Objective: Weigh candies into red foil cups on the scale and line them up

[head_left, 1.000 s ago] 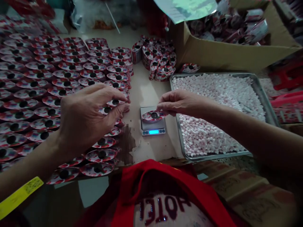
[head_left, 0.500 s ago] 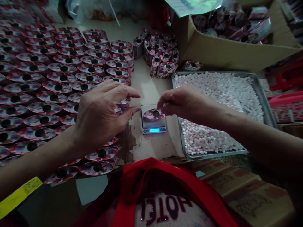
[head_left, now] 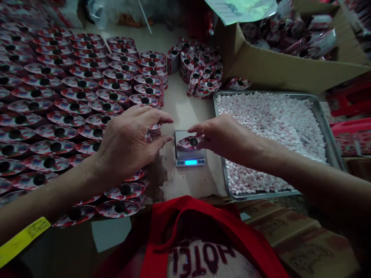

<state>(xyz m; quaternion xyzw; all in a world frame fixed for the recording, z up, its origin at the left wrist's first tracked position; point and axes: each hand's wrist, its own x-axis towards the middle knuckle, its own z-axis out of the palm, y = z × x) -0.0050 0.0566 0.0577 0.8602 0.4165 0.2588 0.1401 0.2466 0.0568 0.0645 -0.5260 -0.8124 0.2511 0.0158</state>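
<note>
A small digital scale (head_left: 190, 156) with a lit blue display stands on the table between my hands. On its plate sits a red-and-white printed oval container (head_left: 185, 143) with a dark round hole in its top. My right hand (head_left: 226, 135) is at the container's right end, with thumb and index finger apart around it; whether they touch it I cannot tell. Left of the scale, my left hand (head_left: 133, 135) hovers with thumb and fingers spread and nothing between them. To the right, a metal tray (head_left: 224, 181) holds a heap of small whitish-pink tablets (head_left: 266, 127).
Rows of matching containers (head_left: 55, 146) cover the table's left side. A smaller cluster of containers (head_left: 203, 69) stands behind the scale. At the back right, a cardboard box (head_left: 275, 67) holds many more, with a greenish sheet (head_left: 243, 9) over its corner.
My right hand's fingertips have parted from a pinch over the container, and the index finger now reaches forward. My left hand stays nearly in place. The view has shifted slightly.
</note>
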